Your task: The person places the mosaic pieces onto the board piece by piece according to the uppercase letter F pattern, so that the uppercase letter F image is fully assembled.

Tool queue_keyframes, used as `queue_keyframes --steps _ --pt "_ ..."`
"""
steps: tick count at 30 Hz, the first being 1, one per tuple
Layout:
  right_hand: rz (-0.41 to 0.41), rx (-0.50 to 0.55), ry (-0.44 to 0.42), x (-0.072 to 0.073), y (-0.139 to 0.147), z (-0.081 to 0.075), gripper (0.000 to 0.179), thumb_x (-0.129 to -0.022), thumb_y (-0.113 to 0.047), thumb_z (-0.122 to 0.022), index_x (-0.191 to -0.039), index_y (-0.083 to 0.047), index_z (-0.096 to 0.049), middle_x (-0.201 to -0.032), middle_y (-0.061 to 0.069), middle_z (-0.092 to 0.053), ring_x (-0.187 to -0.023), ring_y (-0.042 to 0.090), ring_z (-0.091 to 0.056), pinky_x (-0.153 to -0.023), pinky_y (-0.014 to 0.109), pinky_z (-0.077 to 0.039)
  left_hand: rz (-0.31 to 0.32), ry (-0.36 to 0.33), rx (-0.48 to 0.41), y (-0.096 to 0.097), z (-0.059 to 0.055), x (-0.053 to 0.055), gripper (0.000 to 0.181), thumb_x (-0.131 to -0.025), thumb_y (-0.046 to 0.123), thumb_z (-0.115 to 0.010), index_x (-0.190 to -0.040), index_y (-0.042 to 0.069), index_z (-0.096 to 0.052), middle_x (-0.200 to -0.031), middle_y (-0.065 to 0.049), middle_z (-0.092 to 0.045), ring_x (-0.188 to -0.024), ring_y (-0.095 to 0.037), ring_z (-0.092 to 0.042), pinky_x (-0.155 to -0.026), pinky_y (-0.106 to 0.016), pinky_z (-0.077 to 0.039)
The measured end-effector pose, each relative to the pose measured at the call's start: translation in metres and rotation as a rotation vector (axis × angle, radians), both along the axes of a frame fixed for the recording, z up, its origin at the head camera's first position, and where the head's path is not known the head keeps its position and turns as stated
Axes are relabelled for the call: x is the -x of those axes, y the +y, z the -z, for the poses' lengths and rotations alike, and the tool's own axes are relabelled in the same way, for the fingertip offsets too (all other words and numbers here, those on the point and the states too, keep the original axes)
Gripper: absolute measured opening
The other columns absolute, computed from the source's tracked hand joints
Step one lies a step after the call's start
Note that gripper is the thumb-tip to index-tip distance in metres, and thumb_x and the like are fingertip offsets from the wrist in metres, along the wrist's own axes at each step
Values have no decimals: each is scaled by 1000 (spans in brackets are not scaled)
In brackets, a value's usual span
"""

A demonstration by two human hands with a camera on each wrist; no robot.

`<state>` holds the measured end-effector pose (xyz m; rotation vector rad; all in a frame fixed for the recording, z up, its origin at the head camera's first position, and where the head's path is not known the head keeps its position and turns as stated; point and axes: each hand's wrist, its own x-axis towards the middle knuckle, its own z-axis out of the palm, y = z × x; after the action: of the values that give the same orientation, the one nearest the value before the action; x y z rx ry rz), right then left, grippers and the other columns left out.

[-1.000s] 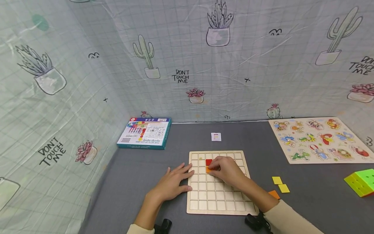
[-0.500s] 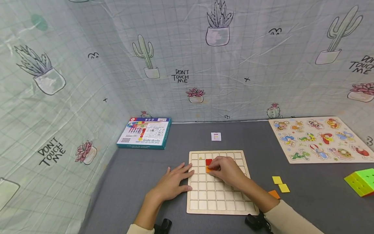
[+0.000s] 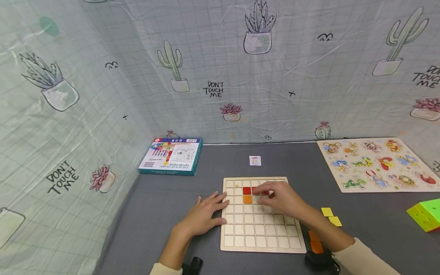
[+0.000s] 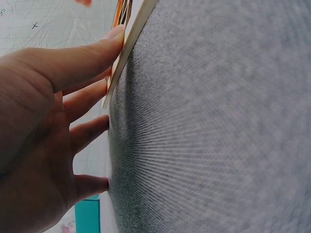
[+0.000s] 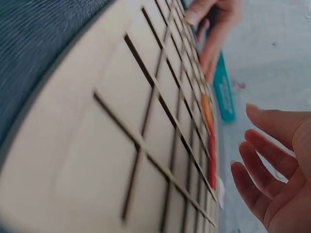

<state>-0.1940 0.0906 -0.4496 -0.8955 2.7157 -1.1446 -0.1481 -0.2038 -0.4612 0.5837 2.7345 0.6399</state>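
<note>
A wooden grid board [image 3: 261,241] lies on the grey table. One orange square tile [image 3: 247,199] sits in a cell, directly below a red tile [image 3: 246,190]; more red shows to the right, partly covered by my right hand. My right hand [image 3: 279,198] hovers over the board just right of the orange tile. In the right wrist view its fingers [image 5: 265,150] are loosely bent, with nothing between them. My left hand [image 3: 201,215] lies with fingers spread along the board's left edge; the left wrist view shows its thumb [image 4: 92,60] touching that edge.
Loose orange tiles [image 3: 316,247] and two yellow tiles [image 3: 335,221] lie right of the board, near my right forearm. A small printed card [image 3: 255,160] is behind it. A boxed set [image 3: 170,157], an insect puzzle board [image 3: 378,164] and a bright puzzle cube [image 3: 424,215] stand around.
My right hand has let go of the orange tile and moved right, leaving that tile uncovered in its cell. More of the loose orange tiles show beside the forearm. The left hand stays in place.
</note>
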Motion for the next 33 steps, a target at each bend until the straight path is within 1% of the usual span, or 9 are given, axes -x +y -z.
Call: queue_keyframes --steps 5,7,11,13,19,23,26,30,33 --pt "30 -55 55 -6 30 -14 29 -90 -17 -78 -118 -12 -77 -116 2 -78 -103 24 -72 -80 34 -61 -2 8 -11 -1 -1 1 63 -93 35 -73 -150 17 -53 -167 1 -37 -159 -31 -28 -116 -81 -16" --pt "47 -73 74 -10 42 -18 31 -89 -18 -79 -119 -12 -77 -112 0 -78 -93 19 -69 -74 30 -58 -2 9 -8 -1 0 1 63 -93 35 -73 -150 17 -53 -167 1 -37 -159 -31 -28 -116 -81 -16" --pt "88 -103 111 -22 67 -21 33 -87 -20 -81 -119 -17 -77 -107 -2 -77 -83 11 -59 -69 25 -51 -2 10 2 -1 1 1 63 -93 36 -73 -150 19 -53 -167 2 -37 -158 -30 -28 -116 -81 -17" --pt "96 -116 121 -29 79 -19 33 -86 -22 -81 -119 -19 -77 -108 -2 -77 -85 9 -60 -69 24 -51 1 9 4 -1 1 1 63 -93 37 -73 -150 19 -53 -167 2 -37 -158 -31 -28 -116 -81 -17" --pt "82 -212 161 -46 119 -3 30 -85 -34 -82 -114 -29 -78 -107 -15 -75 -96 2 -61 -74 26 -54 8 -2 -7 -1 0 -1 63 -93 36 -73 -150 19 -53 -167 1 -38 -158 -32 -28 -115 -81 -17" --pt "10 -219 269 -54 145 14 31 -81 -33 -84 -111 -31 -78 -108 -17 -75 -104 2 -59 -78 26 -55 7 0 -12 -1 0 -2 63 -93 36 -73 -150 18 -53 -167 0 -38 -158 -32 -28 -115 -81 -17" --pt "-11 -235 334 -59 158 25 35 -78 -35 -86 -112 -35 -78 -111 -20 -76 -110 1 -57 -80 24 -54 3 -2 -7 -1 0 -2 63 -93 36 -72 -151 19 -53 -167 1 -37 -158 -32 -28 -116 -81 -17" --pt "5 -300 324 -64 169 32 38 -77 -46 -84 -114 -41 -76 -116 -22 -74 -116 -1 -54 -81 28 -52 -1 -5 -2 0 1 -1 63 -94 37 -72 -151 20 -52 -167 2 -37 -159 -31 -27 -117 -79 -16" --pt "24 -354 292 -67 173 36 39 -77 -53 -82 -114 -44 -75 -119 -23 -73 -119 0 -52 -82 32 -46 -1 -5 0 1 2 -1 62 -94 38 -71 -151 21 -52 -167 2 -37 -159 -31 -27 -117 -79 -17"
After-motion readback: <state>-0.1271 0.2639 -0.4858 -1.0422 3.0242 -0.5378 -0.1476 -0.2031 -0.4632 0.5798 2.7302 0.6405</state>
